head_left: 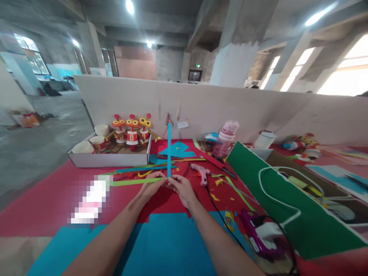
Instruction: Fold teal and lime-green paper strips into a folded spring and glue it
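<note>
Both hands meet over the red table covering, near the middle of the view. My left hand [153, 184] is closed at the right end of a light green paper strip [135, 181], which stretches out to the left. My right hand [181, 188] pinches at the same spot, where a blue paper strip [169, 149] points straight away from me. The two strips meet at a right angle at my fingertips. Just right of my right hand lies a pink glue gun [201, 173] with a black cord.
A white box [109, 160] with cups and robot-like paper figures [132, 132] stands at the back left. At right are a green-sided box [267, 199], a purple power strip [255, 234] and a pink bottle [226, 138]. Blue sheets [172, 241] lie in front.
</note>
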`<state>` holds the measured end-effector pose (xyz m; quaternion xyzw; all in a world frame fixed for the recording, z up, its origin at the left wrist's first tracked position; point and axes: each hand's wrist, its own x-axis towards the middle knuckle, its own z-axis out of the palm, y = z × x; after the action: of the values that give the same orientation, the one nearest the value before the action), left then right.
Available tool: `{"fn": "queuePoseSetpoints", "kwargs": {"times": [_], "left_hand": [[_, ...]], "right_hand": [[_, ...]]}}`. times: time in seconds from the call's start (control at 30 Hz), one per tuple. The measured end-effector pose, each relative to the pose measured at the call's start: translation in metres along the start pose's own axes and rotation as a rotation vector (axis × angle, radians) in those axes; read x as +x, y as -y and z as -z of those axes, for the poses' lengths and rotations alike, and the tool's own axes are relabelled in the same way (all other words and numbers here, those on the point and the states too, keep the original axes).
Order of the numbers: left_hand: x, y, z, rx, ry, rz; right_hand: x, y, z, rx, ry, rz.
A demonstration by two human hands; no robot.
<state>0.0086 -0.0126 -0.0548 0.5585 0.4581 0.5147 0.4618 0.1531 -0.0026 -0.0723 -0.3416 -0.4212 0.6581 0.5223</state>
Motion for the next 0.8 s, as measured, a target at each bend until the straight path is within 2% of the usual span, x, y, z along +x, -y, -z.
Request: {"fn": "queuePoseSetpoints", "kwargs": {"times": [0.13,0.27,0.47,0.67,0.8], "left_hand": [[0.007,0.001,0.001,-0.031,0.061,0.053],[0.019,0.001,0.0,-0.023,0.119,0.081],[0.016,0.002,-0.007,-0.111,0.039,0.068],[0.012,-0.002,-0.007,-0.037,0.005,0.049],[0.012,0.0,-0.006,-0.037,0.007,0.029]], "right_hand": [[0.005,-0.001,0.001,-0.104,-0.053,0.058],[0.014,-0.002,0.0,-0.19,-0.092,0.207],[0.017,0.002,0.001,-0.216,-0.09,0.262],[0.013,0.01,0.001,-0.259,-0.033,0.284],[0.013,0.006,0.0,-0.228,-0.024,0.258]]}}
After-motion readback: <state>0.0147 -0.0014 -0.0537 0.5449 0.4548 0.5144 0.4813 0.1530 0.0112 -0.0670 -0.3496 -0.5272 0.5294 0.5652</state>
